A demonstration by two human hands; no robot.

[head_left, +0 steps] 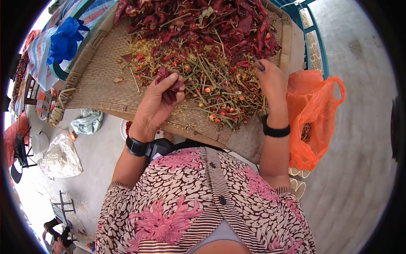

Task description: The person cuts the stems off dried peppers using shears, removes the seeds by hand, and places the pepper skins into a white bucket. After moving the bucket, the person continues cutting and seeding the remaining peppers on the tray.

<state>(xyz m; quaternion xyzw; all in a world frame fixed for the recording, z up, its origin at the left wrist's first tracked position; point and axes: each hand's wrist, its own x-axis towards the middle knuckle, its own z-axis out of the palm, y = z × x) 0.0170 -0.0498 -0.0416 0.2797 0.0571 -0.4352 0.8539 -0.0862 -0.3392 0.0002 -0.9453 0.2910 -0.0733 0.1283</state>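
Observation:
My left hand [163, 95] is closed around several dark red dried chili peppers [170, 89], above the near side of a woven tray [95, 86]. My right hand [271, 81] is closed over the right part of the tray, fingertips pinched together. A small dark bluish thing [262, 68] shows at those fingertips, too small to name. Between and beyond the hands lie cut stems and chili caps [213, 91] mixed with yellow seeds [146, 45]. A large heap of dried red chilies [203, 25] covers the tray's far side.
An orange plastic bag [315, 118] hangs right of the tray, with dark bits inside. A blue bag [65, 40] is at the upper left. Clear plastic bags [63, 154] and a small black stool [63, 205] stand on the floor at left. Another person [59, 239] is at the lower left.

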